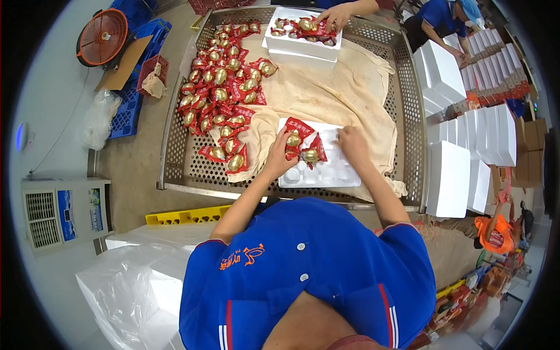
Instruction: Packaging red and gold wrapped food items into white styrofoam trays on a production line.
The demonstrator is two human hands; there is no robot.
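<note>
A white foam tray (302,177) with round hollows lies before me on a beige cloth (323,96). In its upper left part sit a few gold egg-shaped items in red wrappers, among them one wrapped egg (310,155) near the middle. My left hand (280,155) is at the tray's left side, its fingers around another wrapped egg (293,139). At the right edge of the tray is my right hand (353,145), fingers curled; its fingertips are partly hidden. A heap of red-and-gold wrapped eggs (221,94) covers the left of the perforated metal table (409,113).
Across the table, another person's hand (337,17) reaches into a white foam box (302,43) of wrapped eggs. The table has a raised metal rim. Stacked white foam boxes (446,179) stand to the right. A yellow plastic crate (188,215) lies at the near left.
</note>
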